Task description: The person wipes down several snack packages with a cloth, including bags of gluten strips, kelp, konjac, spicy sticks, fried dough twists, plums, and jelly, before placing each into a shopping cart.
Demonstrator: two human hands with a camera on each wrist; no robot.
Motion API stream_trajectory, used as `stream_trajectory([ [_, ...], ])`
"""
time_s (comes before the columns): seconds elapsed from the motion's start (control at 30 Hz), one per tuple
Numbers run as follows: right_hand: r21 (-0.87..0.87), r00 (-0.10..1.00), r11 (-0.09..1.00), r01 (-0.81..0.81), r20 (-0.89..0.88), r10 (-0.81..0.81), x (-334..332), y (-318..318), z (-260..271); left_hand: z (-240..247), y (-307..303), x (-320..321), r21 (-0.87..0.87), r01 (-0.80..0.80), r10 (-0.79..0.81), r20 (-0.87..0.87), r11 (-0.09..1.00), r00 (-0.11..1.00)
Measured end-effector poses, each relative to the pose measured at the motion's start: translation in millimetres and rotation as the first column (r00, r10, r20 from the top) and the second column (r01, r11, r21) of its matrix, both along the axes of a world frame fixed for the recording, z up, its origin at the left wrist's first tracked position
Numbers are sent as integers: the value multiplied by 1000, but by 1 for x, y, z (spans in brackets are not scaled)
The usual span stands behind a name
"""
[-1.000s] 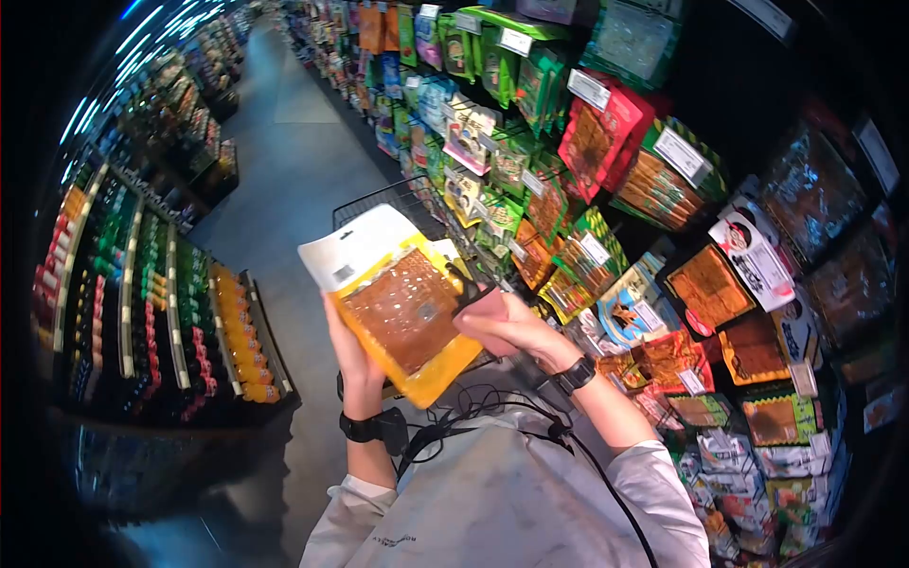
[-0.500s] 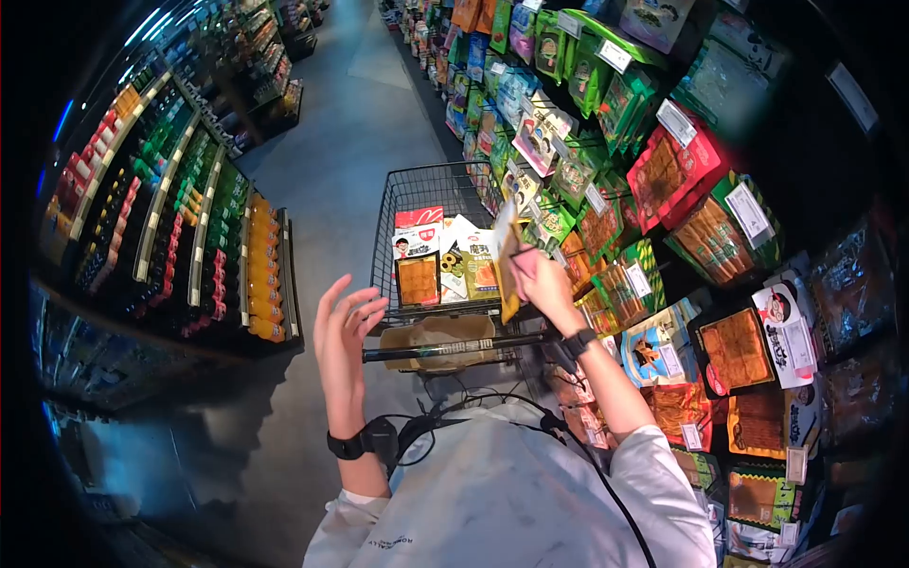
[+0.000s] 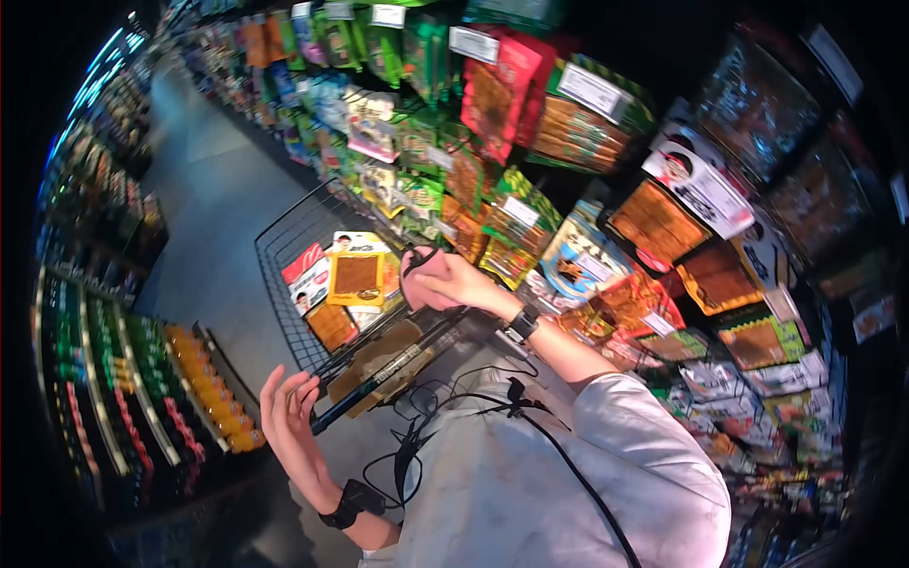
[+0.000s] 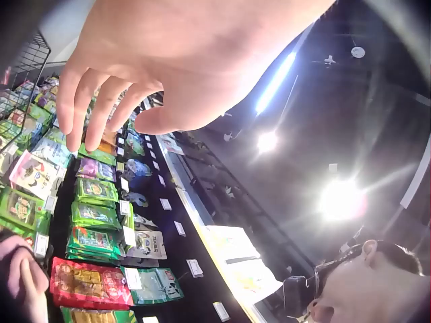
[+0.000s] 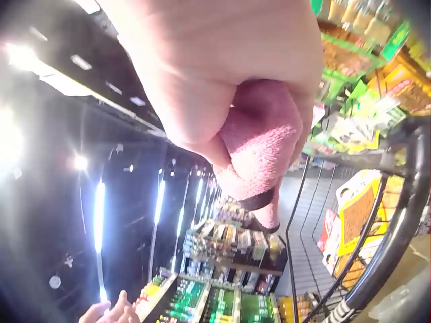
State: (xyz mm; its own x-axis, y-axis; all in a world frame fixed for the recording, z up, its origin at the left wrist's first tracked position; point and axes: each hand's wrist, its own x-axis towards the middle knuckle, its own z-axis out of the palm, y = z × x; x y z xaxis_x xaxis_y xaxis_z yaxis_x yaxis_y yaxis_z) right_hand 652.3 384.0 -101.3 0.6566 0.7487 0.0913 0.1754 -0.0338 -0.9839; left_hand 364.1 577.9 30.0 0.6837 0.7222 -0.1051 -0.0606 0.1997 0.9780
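My right hand grips a pink fuzzy cloth with black trim, close to the right side of a black wire shopping cart. The right wrist view shows the cloth bunched between thumb and fingers. Inside the cart a yellow-and-white snack packet with a brown window lies on top of other packets. A white packet with a brown window lies beside it. My left hand hovers at the left end of the cart's handle, its fingers loosely bent and nothing in them.
Hanging snack packets with price tags fill the rack along the right. Shelves of bottles stand to the left. Between them the aisle floor runs ahead. Cables hang over my front. Brown cardboard shows behind the cart handle.
The yellow packet went from both hands to the right hand alone, then into the cart, where it now lies released. The right hand keeps the pink cloth. My view has turned toward the rack.
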Motion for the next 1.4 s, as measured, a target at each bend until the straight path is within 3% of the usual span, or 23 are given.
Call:
stream_trajectory([
  [0.03, 148, 998, 988, 35, -60, -27, -3, -17, 15, -3, 2, 4, -9, 32, -32, -5, 999, 999],
  [0.1, 190, 984, 965, 180, -40, -175, 1, -56, 5, -9, 7, 13, -24, 84, -84, -9, 996, 996],
  [0.23, 29, 892, 896, 442, -116, -436, -15, -137, -16, -20, 13, 36, -45, 229, -229, 1, 972, 973],
  [0.4, -155, 696, 722, 675, -193, -692, -46, -219, -65, -26, 9, 64, -48, 385, -384, 33, 922, 923],
  [0.53, -164, 398, 384, 908, 62, -915, -51, -269, -126, -28, 4, 77, -65, 434, -432, 47, 899, 901],
  [0.57, -100, 365, 352, 931, 184, -913, -45, -280, -141, -28, 3, 80, -65, 442, -440, 43, 894, 897],
  [0.73, 152, 356, 353, 923, 7, -935, -17, -293, -134, -33, 2, 90, -99, 482, -476, 75, 871, 876],
  [0.77, 101, 383, 384, 918, 34, -923, -12, -298, -133, -35, 3, 91, -113, 490, -484, 77, 864, 871],
  [0.8, 47, 358, 372, 927, 178, -917, -9, -301, -137, -35, 3, 91, -108, 495, -490, 71, 862, 869],
  [0.9, 92, 323, 349, 933, 221, -920, 1, -301, -149, -25, -2, 89, -106, 490, -487, 53, 865, 872],
  [1.03, 109, 414, 429, 897, 134, -900, -1, -294, -162, -33, 2, 87, -68, 495, -495, 24, 866, 869],
  [1.1, 94, 455, 458, 884, 49, -889, -19, -274, -129, -33, 2, 85, -66, 519, -518, 24, 852, 855],
  [1.23, 12, 394, 399, 917, 125, -910, -46, -263, -98, -31, -3, 83, -104, 512, -514, 9, 853, 858],
  [1.4, -144, 526, 516, 844, 45, -849, -83, -259, -64, -33, -10, 87, -123, 564, -571, -26, 817, 821],
])
